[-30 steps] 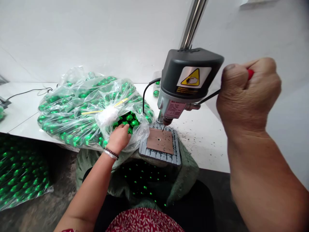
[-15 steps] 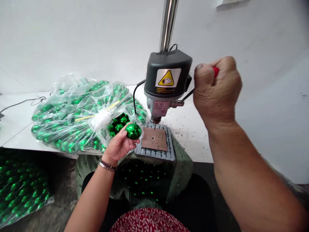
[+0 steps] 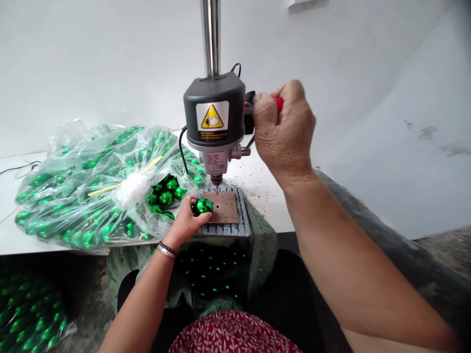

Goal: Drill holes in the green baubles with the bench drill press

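Between the thumb and fingers of my left hand [image 3: 189, 218] is a shiny green bauble [image 3: 203, 207], held over the left part of a brown board [image 3: 228, 211] with a small hole in it. The board lies on the grey slotted base [image 3: 241, 229] of a drill press [image 3: 214, 113]. Its thin drill bit [image 3: 217, 189] points down just right of the bauble, apart from it. My right hand [image 3: 285, 130] is wrapped round the red-ended lever handle [image 3: 279, 104] at the right of the drill head.
A clear plastic bag [image 3: 106, 196] full of green baubles lies on the white table [image 3: 270, 196] at left, torn open near my left hand. Another bag of baubles [image 3: 29, 309] is on the floor. A green sack [image 3: 263, 255] with baubles hangs below the base. Dark shavings are scattered about.
My left hand has carried the bauble from beside the bag's opening to over the board, closer to the bit. My right hand stays on the lever. The whole view has shifted.
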`<state>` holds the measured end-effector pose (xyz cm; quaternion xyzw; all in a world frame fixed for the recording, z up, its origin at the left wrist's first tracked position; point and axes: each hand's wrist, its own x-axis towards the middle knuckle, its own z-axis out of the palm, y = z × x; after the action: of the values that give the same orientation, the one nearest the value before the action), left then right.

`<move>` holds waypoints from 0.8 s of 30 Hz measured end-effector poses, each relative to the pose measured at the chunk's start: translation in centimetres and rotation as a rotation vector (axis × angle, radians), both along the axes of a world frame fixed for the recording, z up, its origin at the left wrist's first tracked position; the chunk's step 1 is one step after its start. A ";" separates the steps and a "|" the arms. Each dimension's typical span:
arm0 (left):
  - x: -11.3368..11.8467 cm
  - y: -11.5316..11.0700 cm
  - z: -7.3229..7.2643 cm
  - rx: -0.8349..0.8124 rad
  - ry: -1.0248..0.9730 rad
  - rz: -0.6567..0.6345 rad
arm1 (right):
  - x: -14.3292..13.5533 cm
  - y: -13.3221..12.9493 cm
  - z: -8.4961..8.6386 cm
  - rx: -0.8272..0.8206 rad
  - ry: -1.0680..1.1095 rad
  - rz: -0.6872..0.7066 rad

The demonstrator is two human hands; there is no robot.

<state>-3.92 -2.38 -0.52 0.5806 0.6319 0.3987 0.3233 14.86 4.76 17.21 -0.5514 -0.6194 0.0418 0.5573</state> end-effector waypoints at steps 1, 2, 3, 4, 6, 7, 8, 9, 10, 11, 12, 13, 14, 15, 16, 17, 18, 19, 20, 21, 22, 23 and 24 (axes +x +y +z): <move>-0.2 0.2 0.0 0.005 0.031 -0.028 | 0.0 0.0 0.0 0.002 0.000 0.000; -0.3 0.4 0.1 0.010 0.046 -0.065 | 0.1 0.0 0.0 -0.001 -0.002 -0.002; -0.4 0.6 0.1 0.014 0.052 -0.099 | 0.1 0.0 0.0 -0.003 -0.006 -0.003; -0.5 0.9 0.1 0.017 0.054 -0.123 | 0.1 -0.1 0.0 -0.005 -0.011 -0.004; -0.5 1.3 0.0 0.018 0.061 -0.128 | 0.1 -0.2 0.1 -0.006 -0.021 -0.006; -0.5 1.5 -0.1 0.012 0.067 -0.115 | 0.1 -0.2 0.1 -0.009 -0.027 -0.009; -0.4 1.6 -0.2 0.005 0.080 -0.099 | 0.1 -0.3 0.1 -0.014 -0.036 -0.012; -0.3 1.8 -0.3 0.000 0.101 -0.085 | 0.1 -0.3 0.1 -0.020 -0.045 -0.017; -0.2 1.9 -0.4 -0.003 0.129 -0.077 | 0.1 -0.4 0.1 -0.027 -0.056 -0.021; -0.1 2.0 -0.4 -0.003 0.156 -0.077 | 0.1 -0.4 0.1 -0.031 -0.067 -0.022; 0.0 2.1 -0.5 -0.002 0.180 -0.081 | 0.1 -0.4 0.1 -0.032 -0.077 -0.022; 0.1 2.2 -0.4 0.001 0.199 -0.084 | 0.1 -0.4 0.1 -0.034 -0.085 -0.022; 0.2 2.3 -0.4 0.004 0.211 -0.087 | 0.2 -0.4 0.1 -0.037 -0.089 -0.021; 0.3 2.3 -0.3 0.004 0.218 -0.093 | 0.2 -0.3 0.0 -0.039 -0.089 -0.020; 0.4 2.4 -0.2 0.002 0.223 -0.098 | 0.2 -0.3 0.0 -0.037 -0.086 -0.018; 0.6 2.5 0.0 0.001 0.230 -0.106 | 0.3 -0.3 0.0 -0.034 -0.078 -0.017; 0.7 2.6 0.1 0.000 0.239 -0.113 | 0.3 -0.2 -0.1 -0.029 -0.070 -0.014; 0.8 2.7 0.3 -0.001 0.253 -0.118 | 0.3 -0.2 -0.1 -0.019 -0.064 -0.008; 0.9 2.9 0.5 -0.003 0.268 -0.122 | 0.3 -0.2 -0.1 -0.011 -0.059 -0.002; 1.0 3.1 0.7 -0.004 0.284 -0.128 | 0.3 -0.2 -0.1 -0.008 -0.058 0.002; 1.1 3.3 0.8 -0.003 0.300 -0.136 | 0.3 -0.3 -0.1 -0.009 -0.057 0.006; 1.2 3.5 0.8 0.001 0.311 -0.148 | 0.3 -0.3 0.0 -0.012 -0.057 0.010; 1.3 3.7 0.8 0.007 0.314 -0.159 | 0.3 -0.4 0.0 -0.016 -0.056 0.012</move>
<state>-2.64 1.31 0.30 0.6850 0.6254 0.2787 0.2490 15.18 4.39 17.25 -0.5530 -0.6377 0.0346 0.5350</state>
